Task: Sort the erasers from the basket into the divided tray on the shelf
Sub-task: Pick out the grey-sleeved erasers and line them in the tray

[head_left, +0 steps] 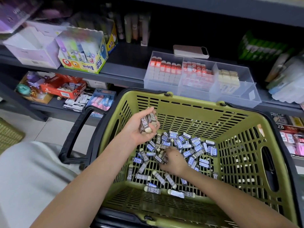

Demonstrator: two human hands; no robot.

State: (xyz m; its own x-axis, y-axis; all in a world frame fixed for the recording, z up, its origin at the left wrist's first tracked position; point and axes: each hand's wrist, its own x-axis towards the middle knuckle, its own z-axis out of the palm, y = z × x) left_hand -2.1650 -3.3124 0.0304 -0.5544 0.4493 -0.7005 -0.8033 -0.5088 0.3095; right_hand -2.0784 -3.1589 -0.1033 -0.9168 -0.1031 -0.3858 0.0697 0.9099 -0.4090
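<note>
Gripping a bundle of erasers in the curled fingers of the left hand, the person should pinch matching ones just beneath the fingers of the right hand, whose hold I cannot tell.

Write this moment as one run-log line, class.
left hand: holds 2B erasers over basket | right hand: grips loose erasers on basket floor | divided tray: on shelf, partly stocked

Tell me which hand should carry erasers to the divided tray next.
Left. The left hand grips several 2B erasers, high in the basket and nearer the divided tray; the right hand is low in the pile.
</note>
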